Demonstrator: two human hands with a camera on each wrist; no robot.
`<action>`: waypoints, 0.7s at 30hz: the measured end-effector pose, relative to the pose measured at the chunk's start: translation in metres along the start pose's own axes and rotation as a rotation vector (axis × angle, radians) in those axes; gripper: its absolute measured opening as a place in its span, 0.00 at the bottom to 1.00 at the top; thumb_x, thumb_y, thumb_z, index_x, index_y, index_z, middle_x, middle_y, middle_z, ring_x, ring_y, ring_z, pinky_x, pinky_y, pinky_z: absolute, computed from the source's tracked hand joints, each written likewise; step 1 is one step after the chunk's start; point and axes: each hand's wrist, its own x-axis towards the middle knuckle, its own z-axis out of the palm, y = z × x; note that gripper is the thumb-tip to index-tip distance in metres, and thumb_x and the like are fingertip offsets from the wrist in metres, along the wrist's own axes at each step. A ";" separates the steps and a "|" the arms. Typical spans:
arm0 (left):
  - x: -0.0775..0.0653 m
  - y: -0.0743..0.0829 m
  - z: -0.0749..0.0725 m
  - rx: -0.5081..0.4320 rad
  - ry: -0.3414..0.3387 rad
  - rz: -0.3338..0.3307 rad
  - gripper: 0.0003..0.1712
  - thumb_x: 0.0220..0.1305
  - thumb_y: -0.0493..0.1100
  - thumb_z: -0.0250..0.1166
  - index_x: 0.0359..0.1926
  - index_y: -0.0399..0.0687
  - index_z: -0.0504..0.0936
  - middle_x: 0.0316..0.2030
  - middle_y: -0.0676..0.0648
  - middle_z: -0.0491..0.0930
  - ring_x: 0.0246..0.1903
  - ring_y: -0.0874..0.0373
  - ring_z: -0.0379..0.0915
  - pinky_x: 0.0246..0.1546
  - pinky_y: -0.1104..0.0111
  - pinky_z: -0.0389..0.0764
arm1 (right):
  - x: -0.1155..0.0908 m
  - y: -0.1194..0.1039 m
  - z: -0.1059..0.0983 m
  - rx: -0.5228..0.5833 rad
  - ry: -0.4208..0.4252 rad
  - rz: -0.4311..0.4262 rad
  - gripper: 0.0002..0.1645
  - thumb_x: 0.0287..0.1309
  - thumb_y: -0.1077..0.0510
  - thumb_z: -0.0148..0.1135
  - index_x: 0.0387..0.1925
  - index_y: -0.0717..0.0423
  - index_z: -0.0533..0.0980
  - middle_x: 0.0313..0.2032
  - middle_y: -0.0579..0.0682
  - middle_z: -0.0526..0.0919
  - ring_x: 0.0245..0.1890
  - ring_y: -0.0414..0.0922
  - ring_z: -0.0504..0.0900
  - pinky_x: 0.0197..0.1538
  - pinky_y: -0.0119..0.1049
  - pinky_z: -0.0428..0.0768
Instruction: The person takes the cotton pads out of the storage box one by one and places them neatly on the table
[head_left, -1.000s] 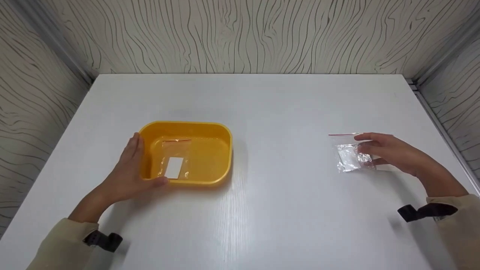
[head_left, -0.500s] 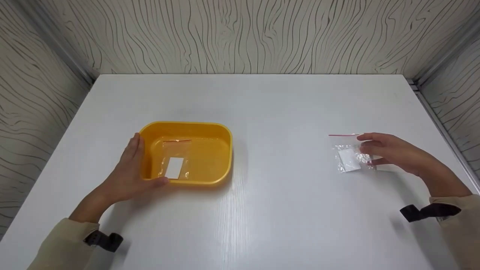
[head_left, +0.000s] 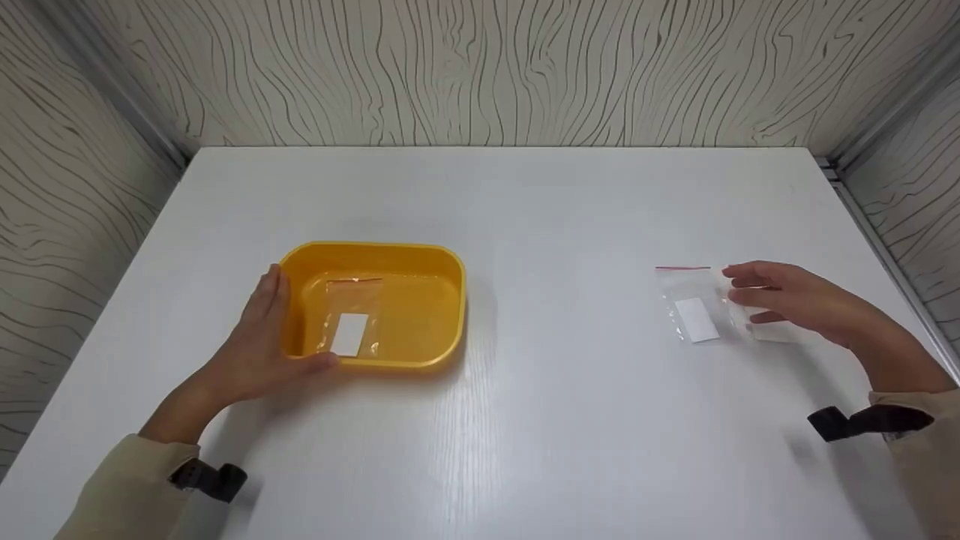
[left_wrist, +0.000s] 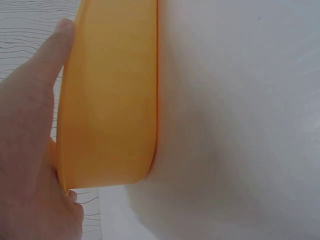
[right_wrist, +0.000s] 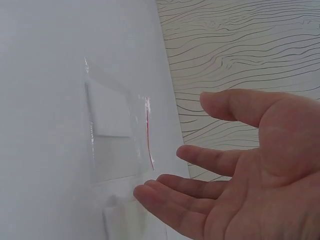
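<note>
In the head view, my left hand (head_left: 251,341) spans the near-left corner of a yellow plastic basin (head_left: 420,365), straight fingers along its left side and thumb on the front rim. The left wrist view shows the thumb lying along the basin's rim (left_wrist: 105,100). A clear zip bag (head_left: 354,298) with a white card lies inside the basin. My right hand (head_left: 795,300) hovers with loosely bent fingers just right of another red-striped zip bag (head_left: 697,319). Beneath its fingers lies a further clear bag with a pale card (right_wrist: 132,220), partly hidden.
A white tabletop (head_left: 570,420) carries everything. Pale panels with a wood-line pattern (head_left: 480,71) enclose its back and both sides. Black wrist cameras sit on both sleeves.
My right hand has moved slightly right, off the zip bag; that bag now lies flat and fully visible, apart from the one under the hand. Left hand and basin stay put.
</note>
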 end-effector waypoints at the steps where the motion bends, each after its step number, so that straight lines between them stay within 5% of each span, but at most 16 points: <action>1: 0.000 0.000 0.000 0.001 0.000 0.000 0.78 0.55 0.67 0.72 0.78 0.31 0.27 0.79 0.32 0.26 0.77 0.32 0.28 0.69 0.32 0.52 | 0.000 -0.001 -0.001 -0.006 0.003 0.003 0.38 0.77 0.50 0.54 0.74 0.70 0.55 0.71 0.73 0.60 0.64 0.66 0.70 0.51 0.29 0.82; 4: 0.000 -0.001 0.000 0.006 -0.002 -0.001 0.78 0.55 0.68 0.72 0.78 0.31 0.27 0.79 0.32 0.25 0.77 0.32 0.28 0.69 0.32 0.52 | -0.001 -0.003 -0.003 -0.017 0.022 0.010 0.38 0.77 0.50 0.52 0.75 0.69 0.56 0.70 0.74 0.61 0.62 0.59 0.74 0.50 0.28 0.81; 8: 0.000 0.000 0.000 0.000 -0.003 -0.004 0.78 0.55 0.68 0.72 0.78 0.32 0.26 0.79 0.33 0.25 0.77 0.32 0.28 0.70 0.32 0.52 | -0.002 -0.004 -0.008 0.017 0.075 -0.020 0.35 0.78 0.52 0.52 0.74 0.68 0.58 0.68 0.71 0.65 0.54 0.33 0.79 0.50 0.28 0.82; 10: 0.000 0.000 -0.001 0.003 -0.004 -0.004 0.79 0.54 0.68 0.73 0.78 0.31 0.27 0.79 0.32 0.25 0.77 0.32 0.28 0.70 0.33 0.51 | -0.002 -0.004 -0.010 0.046 0.111 -0.046 0.32 0.77 0.54 0.53 0.73 0.68 0.60 0.64 0.62 0.72 0.48 0.24 0.77 0.49 0.28 0.82; 15: 0.000 0.001 -0.002 0.019 -0.008 -0.002 0.79 0.53 0.68 0.73 0.77 0.29 0.27 0.79 0.30 0.27 0.77 0.32 0.27 0.70 0.34 0.51 | -0.002 -0.003 -0.013 0.096 0.168 -0.093 0.26 0.75 0.57 0.57 0.67 0.64 0.66 0.50 0.30 0.78 0.46 0.26 0.81 0.47 0.29 0.84; 21: -0.001 0.002 -0.001 0.009 -0.011 -0.014 0.79 0.54 0.69 0.72 0.77 0.31 0.27 0.79 0.31 0.26 0.78 0.33 0.27 0.70 0.34 0.51 | -0.003 -0.003 -0.012 0.133 0.215 -0.142 0.20 0.73 0.58 0.60 0.63 0.51 0.72 0.47 0.30 0.81 0.45 0.30 0.83 0.45 0.28 0.84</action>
